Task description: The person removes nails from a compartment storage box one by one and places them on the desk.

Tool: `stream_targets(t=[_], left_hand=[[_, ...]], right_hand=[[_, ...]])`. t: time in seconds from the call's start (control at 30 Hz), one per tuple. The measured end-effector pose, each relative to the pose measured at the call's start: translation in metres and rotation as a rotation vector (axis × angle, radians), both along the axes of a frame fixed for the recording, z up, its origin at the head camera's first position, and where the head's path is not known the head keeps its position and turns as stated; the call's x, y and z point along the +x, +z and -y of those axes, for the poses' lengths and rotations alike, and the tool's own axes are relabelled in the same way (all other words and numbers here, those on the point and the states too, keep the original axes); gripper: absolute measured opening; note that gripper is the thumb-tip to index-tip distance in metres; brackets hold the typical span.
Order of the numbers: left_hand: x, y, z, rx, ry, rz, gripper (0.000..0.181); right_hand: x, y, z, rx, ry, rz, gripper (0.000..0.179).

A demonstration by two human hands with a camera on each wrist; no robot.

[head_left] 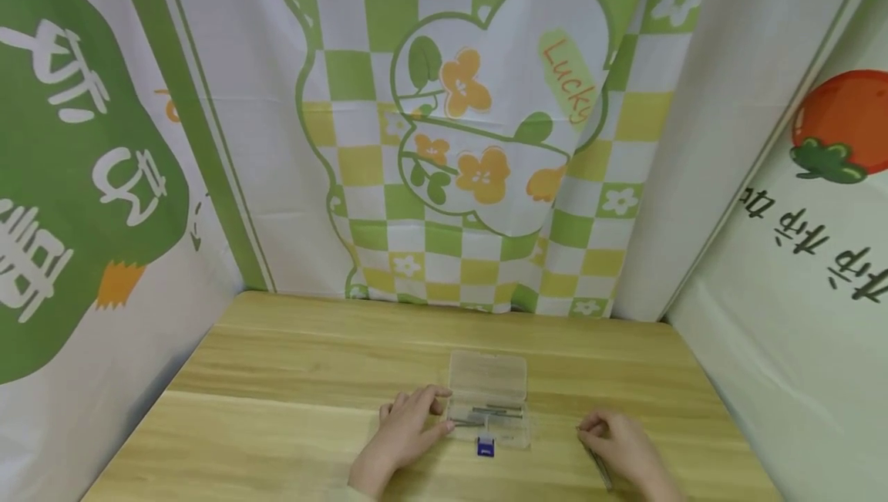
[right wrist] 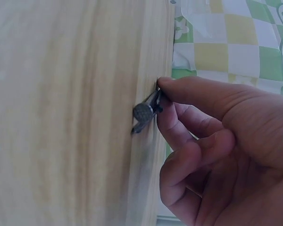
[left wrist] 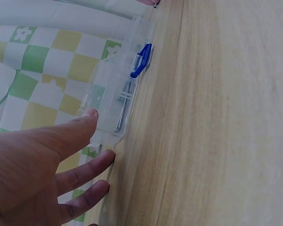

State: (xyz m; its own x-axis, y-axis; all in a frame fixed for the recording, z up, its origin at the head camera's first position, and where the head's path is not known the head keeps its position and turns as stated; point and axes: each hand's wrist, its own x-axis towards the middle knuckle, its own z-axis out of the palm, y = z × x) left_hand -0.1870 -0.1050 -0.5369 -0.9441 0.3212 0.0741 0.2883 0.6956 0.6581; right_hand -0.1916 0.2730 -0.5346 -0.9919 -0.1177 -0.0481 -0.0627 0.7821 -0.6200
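Observation:
A clear plastic box [head_left: 523, 429] stands on the table with its lid [head_left: 488, 375] raised toward the back. Several nails [head_left: 498, 412] lie in it, and a blue latch [head_left: 486, 447] is on its front side. My left hand [head_left: 409, 431] is at the box's left end, thumb and fingers apart and loosely bent; in the left wrist view the thumb [left wrist: 87, 125] overlaps the box wall, and whether it touches cannot be told. To the right of the box, my right hand [head_left: 624, 444] pinches nails [right wrist: 144, 113] between thumb and fingertips, heads toward the wrist camera, low over the table.
The wooden table [head_left: 277, 379] carries the box near its middle front. Behind it hangs a green and yellow checked cloth [head_left: 444, 255]. Printed white curtains [head_left: 784, 317] close off both sides.

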Motion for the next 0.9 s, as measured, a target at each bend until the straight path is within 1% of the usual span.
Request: stream_targets(t=[0.13, 0.27, 0.53, 0.6, 0.77, 0.83, 0.9], left_hand=[[-0.003, 0.003, 0.0, 0.009, 0.002, -0.003, 0.053], [-0.003, 0.003, 0.001, 0.017, -0.004, 0.0, 0.052], [-0.001, -0.004, 0.001, 0.014, -0.004, -0.011, 0.051], [-0.003, -0.009, 0.001, 0.021, 0.001, -0.014, 0.051], [-0.003, -0.008, 0.001, 0.013, -0.001, -0.011, 0.051], [-0.001, -0.002, 0.001, 0.006, -0.007, 0.0, 0.051], [-0.001, -0.002, 0.001, 0.007, -0.007, 0.0, 0.051]], right_hand=[[-0.004, 0.005, 0.002, -0.003, -0.016, 0.003, 0.011], [-0.003, 0.006, 0.003, -0.005, -0.017, 0.026, 0.012], [-0.002, 0.004, 0.005, 0.014, -0.037, 0.047, 0.013], [-0.002, 0.004, 0.005, 0.02, -0.039, 0.049, 0.014], [-0.002, 0.005, 0.005, 0.017, -0.037, 0.045, 0.013], [-0.002, 0.004, 0.004, 0.005, -0.028, 0.042, 0.013], [-0.001, 0.003, 0.004, -0.008, -0.02, 0.039, 0.013]])
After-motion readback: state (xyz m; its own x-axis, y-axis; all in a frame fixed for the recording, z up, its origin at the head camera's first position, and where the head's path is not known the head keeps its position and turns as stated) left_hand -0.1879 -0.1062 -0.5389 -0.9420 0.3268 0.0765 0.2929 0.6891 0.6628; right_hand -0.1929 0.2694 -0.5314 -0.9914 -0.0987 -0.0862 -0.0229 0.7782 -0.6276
